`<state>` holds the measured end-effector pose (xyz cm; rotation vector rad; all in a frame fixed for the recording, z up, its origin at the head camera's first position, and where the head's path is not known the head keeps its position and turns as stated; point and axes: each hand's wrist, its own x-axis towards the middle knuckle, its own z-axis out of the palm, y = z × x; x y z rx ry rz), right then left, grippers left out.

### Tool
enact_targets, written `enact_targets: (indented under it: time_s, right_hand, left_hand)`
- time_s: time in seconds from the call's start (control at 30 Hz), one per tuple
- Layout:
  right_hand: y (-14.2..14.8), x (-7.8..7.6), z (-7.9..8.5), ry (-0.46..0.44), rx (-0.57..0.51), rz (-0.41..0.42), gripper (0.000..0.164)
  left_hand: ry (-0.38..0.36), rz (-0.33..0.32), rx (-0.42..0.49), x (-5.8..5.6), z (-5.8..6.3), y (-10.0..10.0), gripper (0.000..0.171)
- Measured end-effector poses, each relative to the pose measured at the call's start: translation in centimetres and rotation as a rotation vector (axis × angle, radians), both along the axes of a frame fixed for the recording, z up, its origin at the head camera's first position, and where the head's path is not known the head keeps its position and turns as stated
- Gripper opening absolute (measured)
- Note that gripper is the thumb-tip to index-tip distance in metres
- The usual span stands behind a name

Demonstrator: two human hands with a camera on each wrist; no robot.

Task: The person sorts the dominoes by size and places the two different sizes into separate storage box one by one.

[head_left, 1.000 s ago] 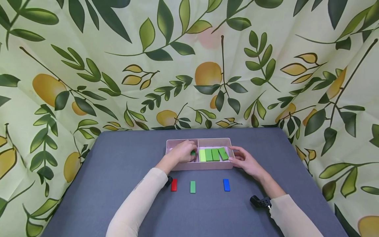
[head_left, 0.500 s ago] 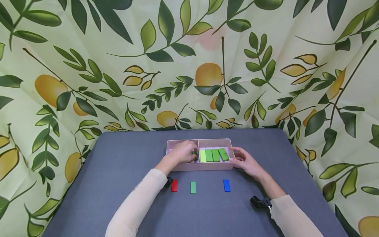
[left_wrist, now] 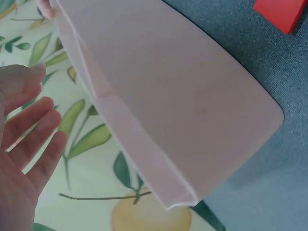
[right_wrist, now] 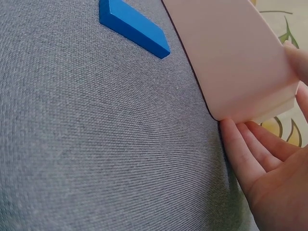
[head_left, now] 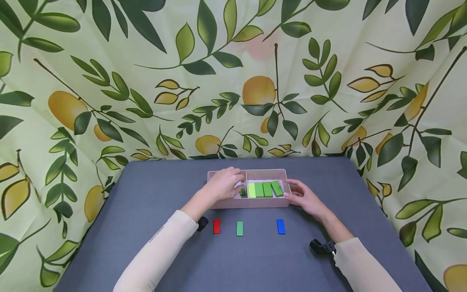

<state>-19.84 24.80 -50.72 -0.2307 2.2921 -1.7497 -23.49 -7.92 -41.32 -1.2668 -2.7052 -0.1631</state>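
Note:
A pale pink two-compartment box stands on the table. My left hand hovers over its left compartment, fingers loosely bent and holding nothing in the left wrist view. Just under those fingers, beside the divider, is a dark green block, partly hidden by the hand. In the right compartment lies a light green block with several mid-green blocks in a row, the rightmost tilted. My right hand holds the box's right end, thumb and fingers at its corner and rim.
In front of the box a red block, a green block and a blue block lie apart on the grey table cloth. A leaf-patterned curtain hangs behind and at the sides.
My left hand has let go of the dark green block in the left compartment and lifted slightly up and to the left. The right hand stays at the box.

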Motion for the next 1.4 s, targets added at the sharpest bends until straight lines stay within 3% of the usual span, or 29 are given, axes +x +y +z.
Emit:
enact_targets:
  time_s: [0.23, 0.6, 1.07, 1.4]
  right_hand:
    - [-0.1, 0.1, 0.4, 0.008, 0.01, 0.0, 0.064]
    - [0.0, 0.1, 0.1, 0.005, 0.02, -0.002, 0.065]
    - [0.0, -0.2, -0.3, 0.016, 0.019, -0.001, 0.065]
    - [0.0, 0.0, 0.1, 0.011, 0.003, 0.002, 0.064]
  left_hand:
    - [0.066, -0.057, 0.018, 2.1, 1.0, -0.4, 0.014]
    - [0.146, -0.138, 0.065, 5.0, 0.2, -1.0, 0.018]
    - [0.068, -0.177, -0.029, 7.6, -3.0, -1.2, 0.024]
    - [-0.028, -0.128, -0.123, 8.2, -5.2, -1.5, 0.03]
